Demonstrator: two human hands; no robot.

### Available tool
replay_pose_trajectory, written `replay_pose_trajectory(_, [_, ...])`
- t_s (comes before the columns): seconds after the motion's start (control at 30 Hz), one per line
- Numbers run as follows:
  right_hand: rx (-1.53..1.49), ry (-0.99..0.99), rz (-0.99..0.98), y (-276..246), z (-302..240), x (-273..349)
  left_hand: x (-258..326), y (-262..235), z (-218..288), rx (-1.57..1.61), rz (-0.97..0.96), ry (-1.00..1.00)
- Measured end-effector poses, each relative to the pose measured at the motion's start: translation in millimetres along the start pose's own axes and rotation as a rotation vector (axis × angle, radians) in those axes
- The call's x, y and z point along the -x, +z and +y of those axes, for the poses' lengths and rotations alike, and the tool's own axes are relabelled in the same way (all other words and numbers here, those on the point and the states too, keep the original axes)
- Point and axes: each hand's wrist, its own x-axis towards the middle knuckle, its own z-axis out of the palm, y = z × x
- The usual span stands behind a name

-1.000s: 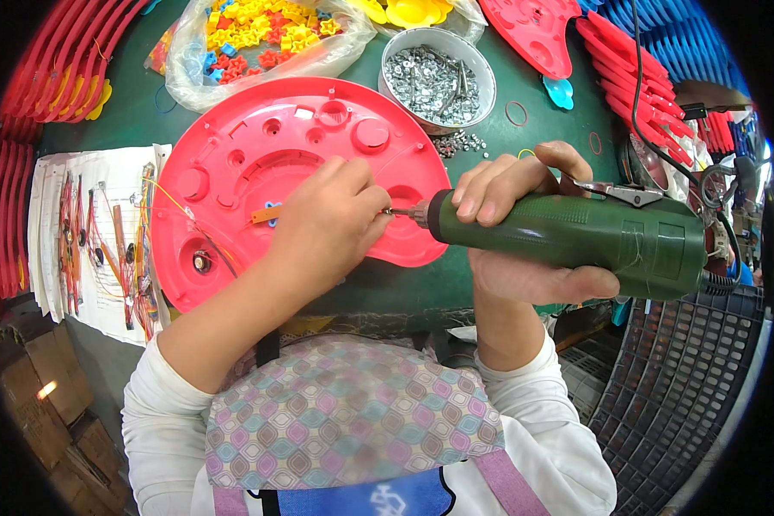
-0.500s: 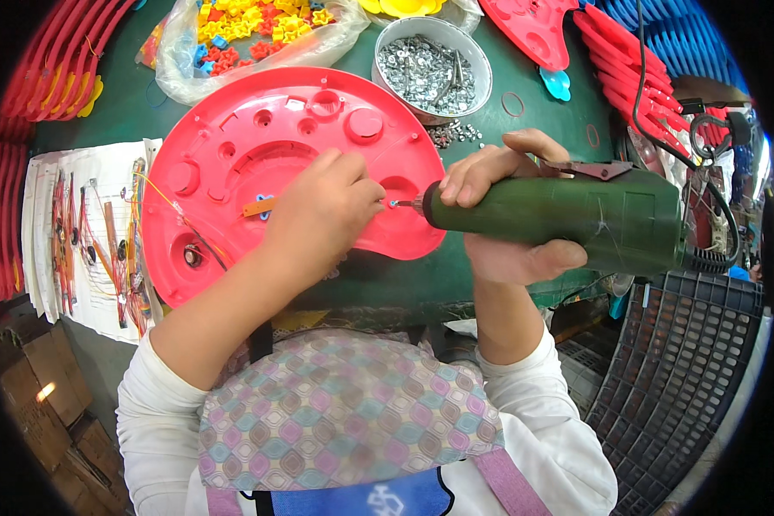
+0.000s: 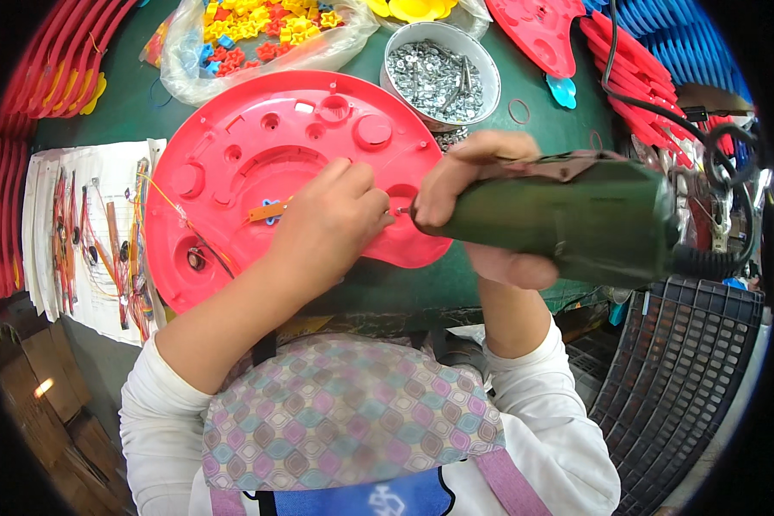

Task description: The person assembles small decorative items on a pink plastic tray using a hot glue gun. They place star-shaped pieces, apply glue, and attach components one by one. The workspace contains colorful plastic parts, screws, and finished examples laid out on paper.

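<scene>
A red, curved plastic shell (image 3: 199, 138) lies on the table with its hollow, moulded side up. My right hand (image 3: 456, 185) is wrapped round a green electric screwdriver (image 3: 576, 219), held nearly level with its bit pointing left. Just left of the bit (image 3: 402, 211), my left hand (image 3: 340, 215) has its fingers pinched together over the shell; whatever they hold is hidden. Beside the left hand, an orange-brown strip (image 3: 268, 211) lies over a small blue part in the shell. Thin wires (image 3: 193, 225) run across the shell's left side to a small round part (image 3: 195, 257) in a recess.
A white tub of screws (image 3: 439, 73) stands behind the shell, with loose screws beside it. A plastic bag (image 3: 185, 73) holds yellow, red and blue pieces. Wired parts lie on paper sheets (image 3: 43, 206) at left. Stacked red shells (image 3: 628, 86) and a black crate (image 3: 675, 361) are at right.
The screwdriver in my right hand has shifted slightly left, its bit closer to my left fingers, and its rear end has dipped a little. My left hand stays pinched over the shell.
</scene>
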Motion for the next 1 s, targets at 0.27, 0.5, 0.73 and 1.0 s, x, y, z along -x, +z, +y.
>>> replay_pose_trajectory(0.27, [-0.320,-0.313,-0.043,19.6,-3.4,-29.4,4.2,-26.0,0.9,0.016,0.040,-0.027])
replay_pose_trajectory(0.5, [-0.321,-0.313,-0.004,45.5,3.8,-32.1,15.7,-47.4,-15.6,-0.038,0.009,-0.021])
replay_pose_trajectory(0.73, [-0.343,-0.249,0.005,54.6,9.2,-33.2,20.1,-53.7,-21.2,-0.090,0.041,-0.027])
replay_pose_trajectory(1.0, [-0.096,-0.021,0.105,60.6,8.4,-28.1,27.3,-36.7,-32.3,0.002,0.042,-0.188])
